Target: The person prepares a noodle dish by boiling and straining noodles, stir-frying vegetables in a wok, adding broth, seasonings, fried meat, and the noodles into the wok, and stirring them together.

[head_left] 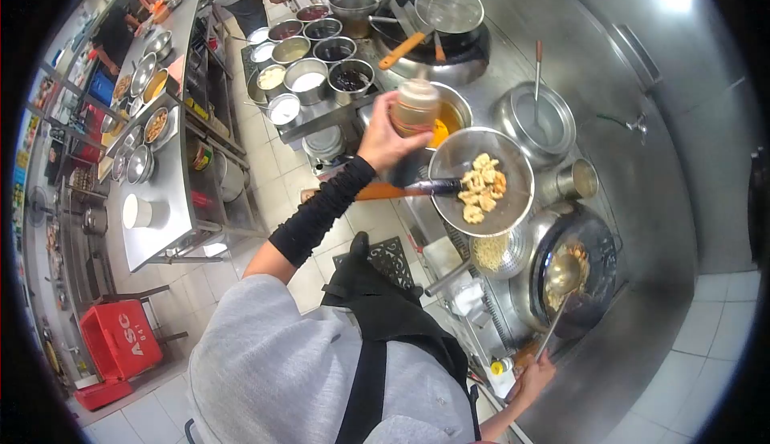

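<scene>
My left hand (387,139), below a black sleeve, is wrapped round a squeeze bottle (415,109) with a pale top, slightly blurred. Just under it lies a wire strainer (457,213) with a wooden handle, holding pieces of pale fried food (481,189). A metal pot (457,107) with orange contents is partly hidden behind the bottle. My right hand (531,378) is closed on the handle of a ladle (564,271), whose bowl is inside a dark wok (597,243) among small bits of food.
Sauce pots (353,77) crowd the counter ahead, near another strainer (449,8). To the right stand a large pot (557,135) with a ladle and a tap (636,125). A steel table (172,219) with bowls is at left, a red crate (120,340) below. Other people work farther back.
</scene>
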Available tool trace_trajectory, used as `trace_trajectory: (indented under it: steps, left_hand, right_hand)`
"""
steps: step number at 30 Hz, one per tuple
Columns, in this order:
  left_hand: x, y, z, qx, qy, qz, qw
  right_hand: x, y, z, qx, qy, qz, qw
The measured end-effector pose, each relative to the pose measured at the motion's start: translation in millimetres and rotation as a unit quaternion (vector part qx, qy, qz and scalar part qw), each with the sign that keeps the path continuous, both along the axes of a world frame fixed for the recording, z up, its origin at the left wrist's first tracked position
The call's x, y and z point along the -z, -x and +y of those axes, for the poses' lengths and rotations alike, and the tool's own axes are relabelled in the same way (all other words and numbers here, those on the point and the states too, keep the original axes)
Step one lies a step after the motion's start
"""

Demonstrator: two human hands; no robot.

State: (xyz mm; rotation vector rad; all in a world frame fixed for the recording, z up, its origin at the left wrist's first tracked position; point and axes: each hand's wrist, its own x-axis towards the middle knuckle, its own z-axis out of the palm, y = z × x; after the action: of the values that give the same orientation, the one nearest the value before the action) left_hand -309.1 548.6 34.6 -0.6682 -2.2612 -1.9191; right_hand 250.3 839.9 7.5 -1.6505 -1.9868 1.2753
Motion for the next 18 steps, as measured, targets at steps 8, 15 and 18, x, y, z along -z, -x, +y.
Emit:
trace_trajectory:
  steps: [8,15,18]
  left_hand:
    - [97.6,173.0,-114.8,-0.247,0.051,0.121,0.960]
    - [170.9,238.6,-149.5,-0.313,0.049,0.157,0.935]
    - [197.1,233.0,-159.8,-0.293,0.044,0.089,0.951]
  right_hand:
    - [88.6,67.0,31.2,0.116,-0.340,-0.236,0.903]
    - [65.8,-2.2,14.8,-0.080,-0.467,-0.341,0.812]
    - [53.2,-3.0,-16.5,-0.013,-0.433,-0.343,0.834]
